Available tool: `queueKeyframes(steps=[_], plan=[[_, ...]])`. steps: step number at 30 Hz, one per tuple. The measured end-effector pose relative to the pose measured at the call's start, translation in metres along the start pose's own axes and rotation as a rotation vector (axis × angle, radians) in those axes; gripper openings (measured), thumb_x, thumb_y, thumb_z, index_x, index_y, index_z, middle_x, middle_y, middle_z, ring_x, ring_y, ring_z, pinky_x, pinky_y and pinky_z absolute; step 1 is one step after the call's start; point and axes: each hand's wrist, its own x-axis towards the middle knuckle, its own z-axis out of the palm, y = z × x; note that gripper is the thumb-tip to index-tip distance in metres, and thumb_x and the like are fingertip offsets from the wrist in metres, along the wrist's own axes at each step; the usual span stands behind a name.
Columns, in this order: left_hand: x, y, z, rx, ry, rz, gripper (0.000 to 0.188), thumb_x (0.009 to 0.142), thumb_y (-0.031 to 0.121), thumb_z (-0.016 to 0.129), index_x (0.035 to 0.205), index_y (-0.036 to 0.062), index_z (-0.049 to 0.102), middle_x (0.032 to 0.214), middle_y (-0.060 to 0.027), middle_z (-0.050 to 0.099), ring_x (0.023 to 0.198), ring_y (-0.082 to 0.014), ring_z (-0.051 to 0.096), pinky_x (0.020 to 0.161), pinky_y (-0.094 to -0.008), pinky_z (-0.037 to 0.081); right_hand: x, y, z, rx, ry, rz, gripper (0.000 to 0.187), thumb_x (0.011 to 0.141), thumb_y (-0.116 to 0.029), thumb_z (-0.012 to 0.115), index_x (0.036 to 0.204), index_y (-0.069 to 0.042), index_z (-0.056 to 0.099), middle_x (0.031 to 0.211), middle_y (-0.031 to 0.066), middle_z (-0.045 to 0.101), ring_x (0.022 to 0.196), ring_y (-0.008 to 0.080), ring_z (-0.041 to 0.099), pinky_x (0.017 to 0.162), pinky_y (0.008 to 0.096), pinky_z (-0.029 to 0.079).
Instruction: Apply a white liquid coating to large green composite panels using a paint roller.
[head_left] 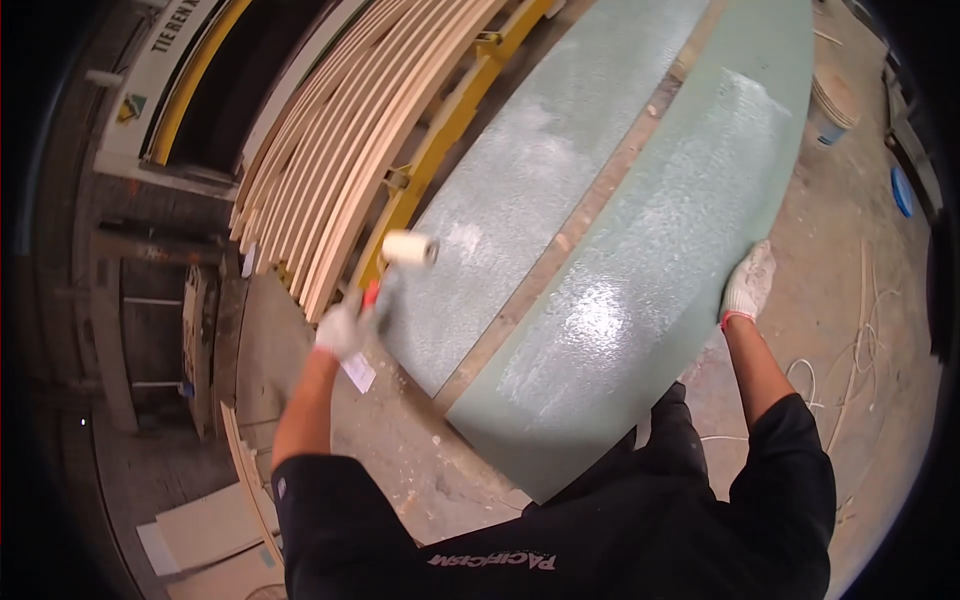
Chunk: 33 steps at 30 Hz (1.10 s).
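Note:
My left hand (342, 330), in a white glove, is closed around the red handle of a paint roller (408, 248), somewhat blurred. Its cream sleeve is raised at the left edge of a long pale green board (520, 190). Beside that one lies a second pale green board (620, 360), wet and glossy over its middle, with a duller strip along its edges. At this board's right edge, my gloved right hand (750, 283) grips the rim, its fingertips partly hidden. A narrow gap separates the two boards.
Long wooden strips (350, 130) lie stacked on the left beside a yellow metal rail (440, 150). A bucket (833, 110) and a blue lid (902, 192) are on the floor at right, near a loose pale cable (862, 345). Flat panels (205, 530) lie at lower left.

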Motion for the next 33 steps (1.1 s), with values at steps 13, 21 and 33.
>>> queueKeyframes(steps=[13,21,33], plan=[[0.164,0.195,-0.074,0.030,0.085,0.333,0.048,0.103,0.043,0.047,0.127,0.0029,0.060,0.105,-0.0290,0.070,0.092,-0.0404,0.071,0.085,-0.0491,0.055,0.000,-0.028,-0.003,0.042,0.037,0.081,0.073,0.107,-0.053,0.029,0.139,0.008,0.053,0.139,0.0280,0.058,0.132,0.0410,0.053,0.112,0.0434,0.039],[-0.131,-0.020,-0.038,0.319,-0.310,0.140,0.053,0.097,0.038,0.059,0.141,0.0113,0.050,0.088,-0.0251,0.070,0.080,-0.0436,0.069,0.071,-0.0546,0.053,0.010,-0.008,-0.003,0.042,0.014,0.006,0.064,0.108,-0.047,0.033,0.141,0.005,0.052,0.143,0.0280,0.053,0.134,0.0416,0.050,0.113,0.0441,0.038],[0.014,0.090,-0.038,0.207,-0.074,0.180,0.058,0.099,0.042,0.056,0.144,0.0062,0.048,0.090,-0.0264,0.071,0.083,-0.0444,0.070,0.074,-0.0546,0.055,-0.006,0.018,0.005,0.252,-0.157,-0.046,0.048,0.111,-0.031,0.037,0.134,0.009,0.051,0.128,0.0312,0.059,0.120,0.0420,0.056,0.104,0.0430,0.043]])
